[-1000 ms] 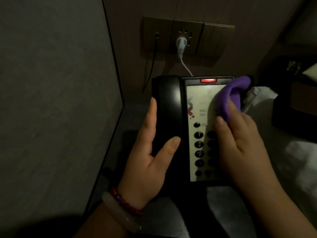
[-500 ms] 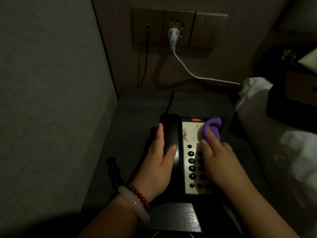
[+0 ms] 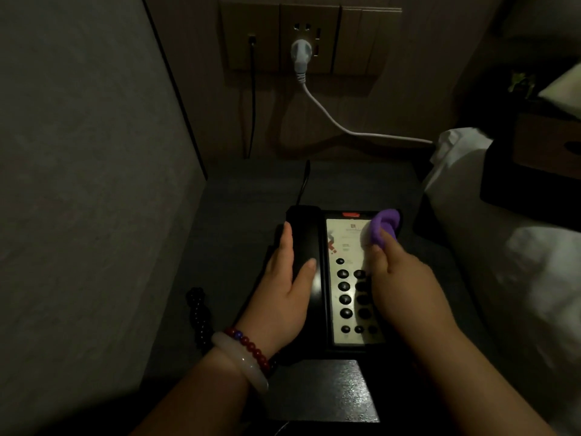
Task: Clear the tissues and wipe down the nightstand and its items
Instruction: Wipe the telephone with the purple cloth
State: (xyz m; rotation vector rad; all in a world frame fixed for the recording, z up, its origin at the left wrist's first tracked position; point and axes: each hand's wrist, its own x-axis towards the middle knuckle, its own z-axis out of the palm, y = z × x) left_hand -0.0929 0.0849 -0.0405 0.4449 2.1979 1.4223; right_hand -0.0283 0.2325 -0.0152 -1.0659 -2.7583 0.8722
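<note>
Our right hand [image 3: 405, 284] has its fingers curled around a purple cloth [image 3: 385, 229], which bunches out past the fingertips and presses on the top right corner of the telephone [image 3: 345, 243]. The hand itself lies over the right column of the keypad, so the cloth sits just beyond it, toward the wall, beside the red light at the phone's upper edge. Our left hand [image 3: 283, 297] lies flat and relaxed on the handset [image 3: 305, 234], fingers straight along its left side, thumb across its face, gripping nothing. On that wrist sit a white bangle [image 3: 242, 361] and a red bead bracelet [image 3: 251, 344].

The phone stands near the middle of the dark nightstand [image 3: 251, 199], its thin black cord [image 3: 303, 184] running back to the wall. A string of black beads [image 3: 198, 313] lies on the top just left of our left wrist. At the near edge is a glossy dark slab [image 3: 330, 391]; we cannot tell what it is. Behind, a white plug [image 3: 299, 53] sits in the socket panel [image 3: 251, 36], and its white cable [image 3: 345, 129] trails right toward the white bedding [image 3: 503, 247] beside the nightstand
</note>
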